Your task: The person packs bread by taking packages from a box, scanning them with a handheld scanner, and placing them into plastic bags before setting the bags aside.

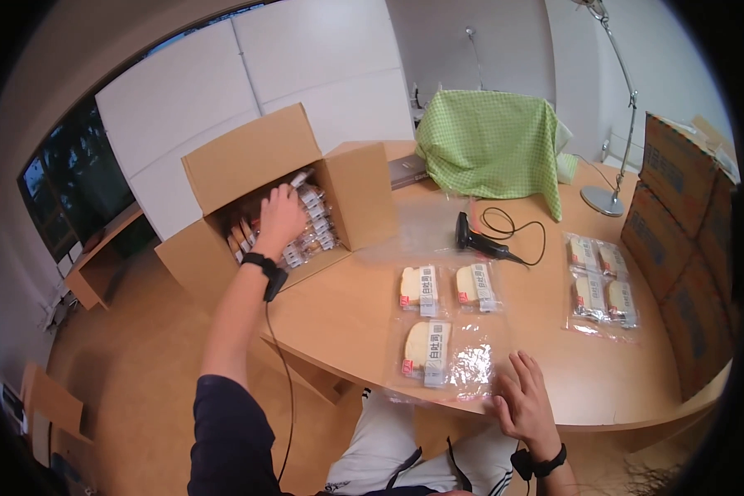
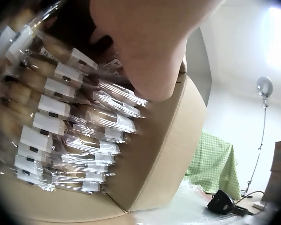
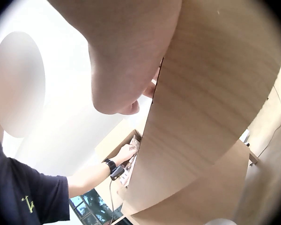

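Observation:
My left hand (image 1: 281,219) reaches into an open cardboard box (image 1: 360,194) packed with sliced bread (image 2: 51,105) in clear wrappers with white labels. Its fingertips are hidden among the packets, so I cannot tell whether they grip one. On the table, a clear plastic bag (image 1: 471,374) carries three wrapped bread slices (image 1: 422,347), two in the far row and one at the near left. The bag's near right part shows no slice. At that corner my right hand (image 1: 527,403) rests by the table's front edge, fingers loosely extended and holding nothing.
A black barcode scanner (image 1: 481,241) with a coiled cable lies behind the bag, next to more clear plastic (image 1: 413,231). To the right is another bag with several bread slices (image 1: 589,293), beside stacked brown cartons (image 1: 678,223). A green checked cloth (image 1: 488,140) and a lamp (image 1: 602,200) stand behind.

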Action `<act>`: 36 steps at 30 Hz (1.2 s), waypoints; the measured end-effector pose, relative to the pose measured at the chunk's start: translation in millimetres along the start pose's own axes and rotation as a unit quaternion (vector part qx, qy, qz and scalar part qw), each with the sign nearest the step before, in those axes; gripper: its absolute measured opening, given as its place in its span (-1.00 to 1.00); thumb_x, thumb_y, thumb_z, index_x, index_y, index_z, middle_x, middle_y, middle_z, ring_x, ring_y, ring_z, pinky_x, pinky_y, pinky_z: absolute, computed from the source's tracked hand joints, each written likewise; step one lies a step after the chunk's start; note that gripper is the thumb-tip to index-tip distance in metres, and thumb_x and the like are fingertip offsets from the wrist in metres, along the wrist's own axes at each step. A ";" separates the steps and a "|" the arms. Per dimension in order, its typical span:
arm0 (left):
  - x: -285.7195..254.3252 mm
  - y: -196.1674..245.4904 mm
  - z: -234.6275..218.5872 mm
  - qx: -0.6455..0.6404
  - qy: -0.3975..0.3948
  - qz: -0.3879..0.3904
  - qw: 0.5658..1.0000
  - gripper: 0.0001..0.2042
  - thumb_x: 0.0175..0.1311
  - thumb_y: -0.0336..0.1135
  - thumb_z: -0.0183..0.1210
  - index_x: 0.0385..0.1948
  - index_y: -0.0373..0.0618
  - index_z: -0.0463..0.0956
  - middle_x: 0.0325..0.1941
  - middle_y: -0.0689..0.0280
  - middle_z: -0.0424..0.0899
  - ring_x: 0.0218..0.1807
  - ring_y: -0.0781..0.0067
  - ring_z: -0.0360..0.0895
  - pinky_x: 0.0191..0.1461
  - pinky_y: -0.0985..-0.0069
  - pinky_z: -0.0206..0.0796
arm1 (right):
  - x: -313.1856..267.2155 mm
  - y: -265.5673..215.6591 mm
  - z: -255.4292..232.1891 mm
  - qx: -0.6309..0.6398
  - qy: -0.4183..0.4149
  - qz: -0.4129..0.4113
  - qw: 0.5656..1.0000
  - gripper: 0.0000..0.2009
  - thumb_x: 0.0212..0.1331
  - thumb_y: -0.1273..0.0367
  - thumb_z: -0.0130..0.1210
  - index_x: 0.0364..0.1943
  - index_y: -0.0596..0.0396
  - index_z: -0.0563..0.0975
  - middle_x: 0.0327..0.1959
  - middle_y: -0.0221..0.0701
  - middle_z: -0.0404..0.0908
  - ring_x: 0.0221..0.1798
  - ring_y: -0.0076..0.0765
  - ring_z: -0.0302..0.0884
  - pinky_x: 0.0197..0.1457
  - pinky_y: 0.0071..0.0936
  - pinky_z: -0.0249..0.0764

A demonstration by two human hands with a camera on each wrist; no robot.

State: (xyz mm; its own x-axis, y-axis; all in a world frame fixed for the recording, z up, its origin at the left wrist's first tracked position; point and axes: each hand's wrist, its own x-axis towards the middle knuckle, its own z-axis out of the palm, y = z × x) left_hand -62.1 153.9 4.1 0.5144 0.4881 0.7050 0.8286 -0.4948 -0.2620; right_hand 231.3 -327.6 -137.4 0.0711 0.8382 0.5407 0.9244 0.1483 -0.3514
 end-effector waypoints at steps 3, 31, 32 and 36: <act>-16.6 4.5 -23.8 -0.087 0.154 0.053 0.983 -0.72 0.00 -0.44 0.14 -0.19 -0.25 0.55 -0.05 0.12 0.51 -0.03 0.09 0.49 -0.02 0.25 0.39 | 0.5 -0.5 -1.1 0.001 0.003 0.000 1.000 -0.68 0.04 0.37 0.14 -0.12 0.29 0.53 0.26 0.10 0.32 0.38 0.32 0.17 0.43 0.12 0.09; -28.1 228.1 68.6 -0.870 -0.070 -0.265 0.409 -0.93 0.30 -0.53 0.09 -0.24 -0.21 0.51 -0.21 0.26 0.57 -0.20 0.42 0.55 -0.16 0.37 0.56 | 45.7 3.5 -221.0 0.185 0.122 -0.342 0.913 -0.28 0.32 0.40 0.04 0.45 -0.20 -0.11 0.51 -0.32 -0.15 0.51 0.04 -0.14 0.44 0.12 0.13; -31.6 225.8 76.3 -0.871 -0.068 -0.270 0.406 -0.93 0.30 -0.53 0.09 -0.24 -0.21 0.51 -0.21 0.26 0.57 -0.20 0.42 0.55 -0.16 0.37 0.56 | 75.7 -21.9 -197.7 0.181 0.126 -0.340 0.914 -0.29 0.31 0.41 0.04 0.44 -0.18 -0.10 0.49 -0.32 -0.14 0.50 0.04 -0.12 0.43 0.11 0.13; -42.5 209.5 90.9 -0.871 -0.071 -0.275 0.401 -0.93 0.28 -0.55 0.09 -0.25 -0.26 0.51 -0.14 0.24 0.53 -0.14 0.40 0.54 -0.19 0.40 0.60 | 73.6 14.0 -194.2 0.173 0.160 -0.326 0.916 -0.34 0.29 0.43 0.05 0.38 -0.13 -0.04 0.43 -0.31 -0.06 0.44 0.01 -0.05 0.39 0.05 0.16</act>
State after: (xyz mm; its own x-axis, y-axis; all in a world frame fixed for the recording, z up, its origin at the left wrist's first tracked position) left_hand 109.7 94.8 -140.7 0.4695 0.8426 0.2639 -0.5231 0.0247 0.8519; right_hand 322.3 -365.7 45.9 -0.2974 0.3242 0.8980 0.6395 0.7661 -0.0648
